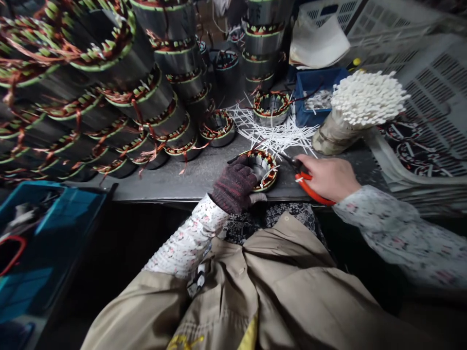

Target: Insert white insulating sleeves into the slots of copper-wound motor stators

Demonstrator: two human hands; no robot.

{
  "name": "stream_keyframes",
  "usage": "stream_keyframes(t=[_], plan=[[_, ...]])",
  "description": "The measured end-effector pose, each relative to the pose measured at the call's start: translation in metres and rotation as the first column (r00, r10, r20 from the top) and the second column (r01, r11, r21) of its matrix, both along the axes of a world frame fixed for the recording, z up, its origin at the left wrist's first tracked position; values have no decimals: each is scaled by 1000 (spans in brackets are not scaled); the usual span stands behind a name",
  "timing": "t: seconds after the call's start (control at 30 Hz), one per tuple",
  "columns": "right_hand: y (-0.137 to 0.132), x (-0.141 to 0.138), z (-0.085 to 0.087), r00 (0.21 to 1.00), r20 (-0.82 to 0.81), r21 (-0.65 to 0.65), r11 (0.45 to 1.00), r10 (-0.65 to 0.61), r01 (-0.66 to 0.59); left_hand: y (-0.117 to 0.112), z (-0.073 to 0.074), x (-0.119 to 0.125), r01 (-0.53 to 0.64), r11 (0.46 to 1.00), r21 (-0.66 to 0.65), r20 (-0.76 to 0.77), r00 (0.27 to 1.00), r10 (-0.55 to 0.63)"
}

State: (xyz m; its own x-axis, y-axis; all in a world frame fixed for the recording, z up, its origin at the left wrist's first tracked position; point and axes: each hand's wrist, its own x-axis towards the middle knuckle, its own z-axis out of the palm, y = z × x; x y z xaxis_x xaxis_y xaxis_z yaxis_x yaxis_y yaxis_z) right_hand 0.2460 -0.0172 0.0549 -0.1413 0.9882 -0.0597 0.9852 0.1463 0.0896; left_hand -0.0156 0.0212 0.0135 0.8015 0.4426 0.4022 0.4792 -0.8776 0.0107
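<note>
Dark knit glove on the left hand (234, 184), fingers curled and pressed onto the rim of a copper-wound motor stator (263, 170); just right of the stator, the bare right hand (326, 177), fingers closed around red-handled cutters (308, 188), their tips just beside the windings; directly behind the stator, a loose heap of white plastic strips (272, 133); farther behind and right, a blue tray (314, 95) and a thick bundle of white strips (368, 99); behind and left, rows of stacked stators (160, 82).

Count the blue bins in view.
2: a small bin on the bench, beside the bundle of white ties, and a larger bin at lower left, below the bench. Others may be out of view.
</note>
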Motion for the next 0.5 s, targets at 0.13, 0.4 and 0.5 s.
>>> stream_keyframes(t=[0.13,0.4,0.5], plan=[[-13,19,-1,981,-74,41,984,178,-175,2,-1,0,-2,999,-34,-20,1000,2],[-26,19,-1,940,35,149,929,339,-340,1,-3,1,-13,999,-51,-15,1000,12],[-28,13,7,863,94,216,836,497,-505,1,-2,1,-27,997,-79,-37,999,24]])
